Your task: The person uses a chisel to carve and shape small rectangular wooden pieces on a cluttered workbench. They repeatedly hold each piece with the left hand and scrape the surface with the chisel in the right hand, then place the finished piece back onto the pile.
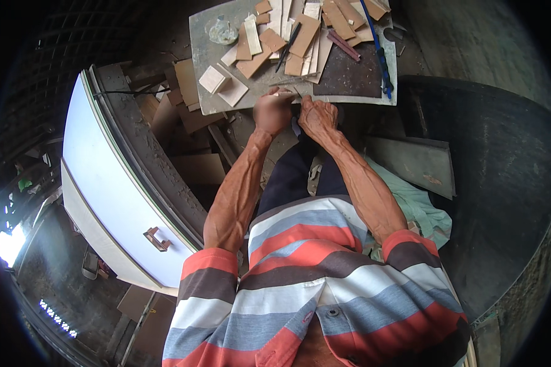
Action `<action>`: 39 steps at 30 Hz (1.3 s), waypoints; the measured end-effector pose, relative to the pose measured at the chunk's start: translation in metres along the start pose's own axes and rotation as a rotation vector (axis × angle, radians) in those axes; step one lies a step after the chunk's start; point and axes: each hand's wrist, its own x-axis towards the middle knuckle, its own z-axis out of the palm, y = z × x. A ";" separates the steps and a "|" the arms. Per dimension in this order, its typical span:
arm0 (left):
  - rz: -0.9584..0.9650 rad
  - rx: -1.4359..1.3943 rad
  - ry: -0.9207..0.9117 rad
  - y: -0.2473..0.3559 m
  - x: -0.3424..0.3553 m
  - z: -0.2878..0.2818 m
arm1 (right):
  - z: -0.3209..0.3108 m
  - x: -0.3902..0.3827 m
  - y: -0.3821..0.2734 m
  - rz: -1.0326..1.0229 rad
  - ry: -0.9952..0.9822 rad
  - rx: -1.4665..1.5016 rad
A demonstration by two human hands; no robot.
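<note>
Here, a thin wood strip (286, 93) lies pinched between both hands' fingers (304, 103)

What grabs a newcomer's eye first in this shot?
The two hands, left hand and right hand, meet at the near edge of a grey board strewn with small wood offcuts. On the person's left a big white panel with a small handle leans, brightly lit.
</note>
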 end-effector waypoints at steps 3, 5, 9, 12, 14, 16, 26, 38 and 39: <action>-0.035 -0.004 -0.021 -0.009 0.000 0.002 | -0.010 -0.003 -0.005 0.002 0.028 0.005; -0.071 0.006 -0.050 -0.001 0.004 -0.002 | -0.014 -0.011 -0.007 0.016 -0.028 -0.044; -0.016 -0.052 -0.018 0.000 0.008 -0.005 | -0.018 -0.010 -0.010 0.041 -0.099 -0.072; -0.026 -0.039 -0.081 0.001 0.011 -0.003 | -0.007 0.003 -0.006 0.013 -0.078 -0.090; -0.043 -0.053 -0.049 0.006 0.011 -0.003 | 0.003 0.008 -0.007 -0.031 0.051 -0.121; -0.076 -0.053 -0.058 0.002 0.012 -0.002 | 0.006 0.007 -0.005 -0.003 0.045 -0.117; -0.101 -0.014 -0.081 0.005 0.016 -0.003 | 0.016 -0.011 0.013 0.059 -0.024 -0.035; -0.151 -0.043 -0.149 0.006 0.021 -0.006 | 0.014 -0.002 0.009 0.007 0.082 -0.020; -0.116 -0.041 -0.117 0.005 0.020 -0.006 | 0.012 -0.002 0.008 0.033 0.046 0.003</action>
